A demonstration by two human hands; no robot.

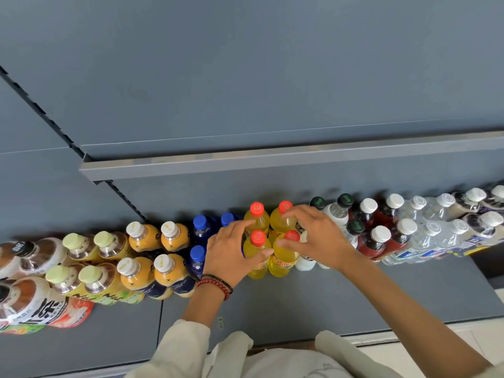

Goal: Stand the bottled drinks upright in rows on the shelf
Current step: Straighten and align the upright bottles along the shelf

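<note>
Shelf (pixel 341 290): painted metal, matt grey, smooth. Upper shelf edge strip (pixel 272 156): duller, faint sheen. Yellow bottles (pixel 283 257): clear glossy plastic, 4 seen, red caps (pixel 257 238) smooth plastic with embossed tops. Water bottles (pixel 433 236): transparent plastic, ribbed. Tea bottles (pixel 35 309): glossy printed film wrap. Sleeve (pixel 188 342): pale cloth, matt, creased. Wrist beads (pixel 215 285): red, polished.

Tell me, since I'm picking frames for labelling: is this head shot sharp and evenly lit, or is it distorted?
Head view: wide-angle bend curves the shelf edge and splays the outer bottles; light is soft and even, with faint shadows behind the caps; the yellow bottles and both hands, left and right, look sharp; the edge labels smear.
</note>
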